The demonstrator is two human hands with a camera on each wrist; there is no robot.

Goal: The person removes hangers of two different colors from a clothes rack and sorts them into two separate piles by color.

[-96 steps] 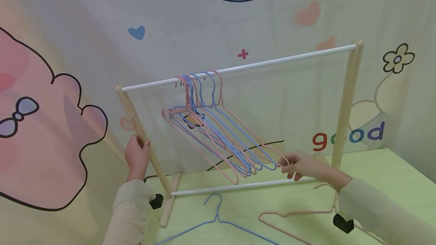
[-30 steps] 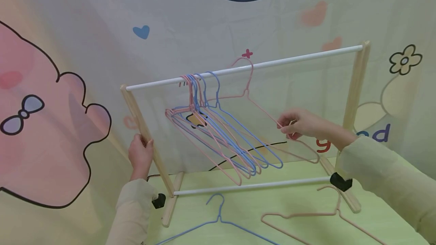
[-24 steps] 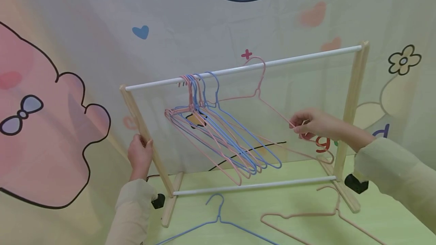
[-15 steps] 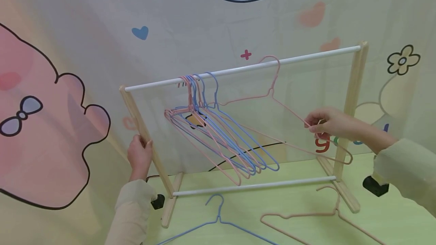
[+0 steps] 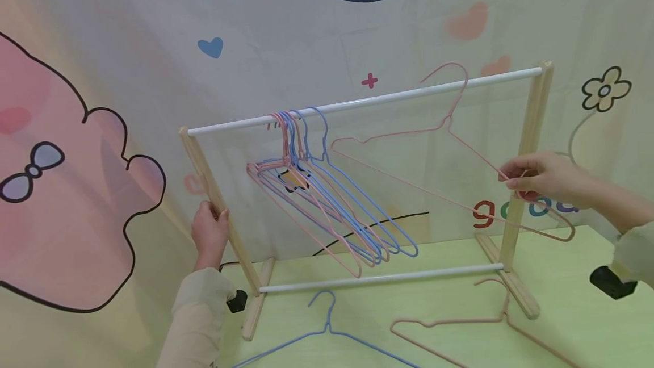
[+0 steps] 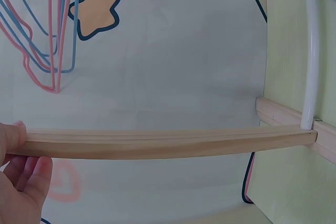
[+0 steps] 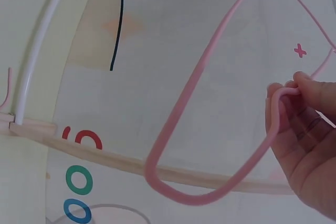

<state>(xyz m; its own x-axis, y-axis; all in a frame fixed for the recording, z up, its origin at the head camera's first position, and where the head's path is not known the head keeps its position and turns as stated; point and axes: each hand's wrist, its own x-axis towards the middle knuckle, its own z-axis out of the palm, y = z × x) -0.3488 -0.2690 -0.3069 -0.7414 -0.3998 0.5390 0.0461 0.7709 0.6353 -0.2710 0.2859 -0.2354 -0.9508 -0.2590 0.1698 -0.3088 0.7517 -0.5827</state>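
My right hand [image 5: 554, 180] pinches a pink clothes hanger [image 5: 447, 120] by its right shoulder, thumb against fingers. The hanger's hook rises above the white top rail [image 5: 378, 98] of a small clothes rack, its tip pointing left. In the right wrist view, the hanger's rounded end [image 7: 189, 199] hangs below my fingers. My left hand [image 5: 210, 234] grips the rack's left wooden post [image 5: 201, 178], thumb on one side and fingers on the other in the left wrist view. Several pink and blue hangers [image 5: 325, 141] hang bunched on the rail's left part.
A blue hanger [image 5: 328, 329] and another pink hanger [image 5: 506, 314] lie on the light green table [image 5: 608, 260] in front of the rack. The rack's right post [image 5: 528, 124] and lower white bar [image 5: 388, 278] stand behind them. A printed curtain [image 5: 286, 38] hangs at the back.
My right hand has drawn the pink hanger away from the bunch, rightward along the rail; its hook now stands higher above the rail. My left hand stays on the post.
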